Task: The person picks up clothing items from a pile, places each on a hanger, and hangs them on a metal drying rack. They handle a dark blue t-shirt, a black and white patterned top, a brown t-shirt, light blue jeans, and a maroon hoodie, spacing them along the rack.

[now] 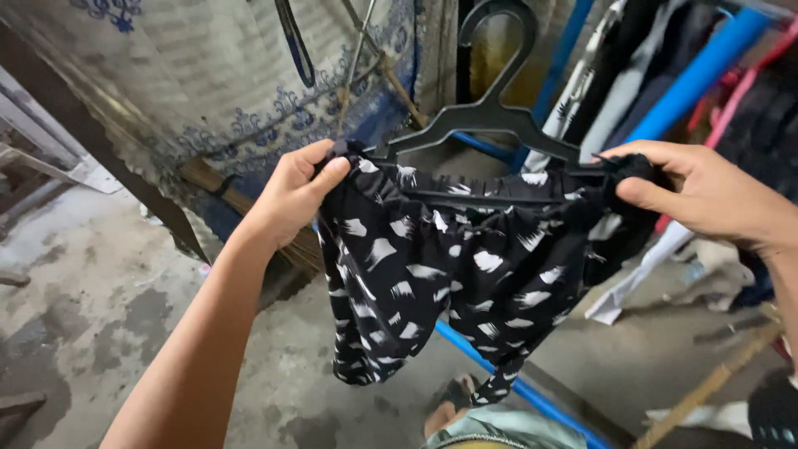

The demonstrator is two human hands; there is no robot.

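Observation:
A black garment with white brush-stroke marks (449,274) hangs on a dark plastic hanger (490,108). My left hand (298,191) pinches the garment's waistband at the hanger's left end. My right hand (694,193) grips the waistband at the hanger's right end. The cloth droops between both hands, its lower edge loose above the floor.
A blue metal rack (698,71) at the upper right carries several hung clothes. A blue-patterned pale cloth (216,75) drapes at the upper left. A blue bar (532,391) runs low along the wet concrete floor (100,308). A wooden stick (706,391) lies at the lower right.

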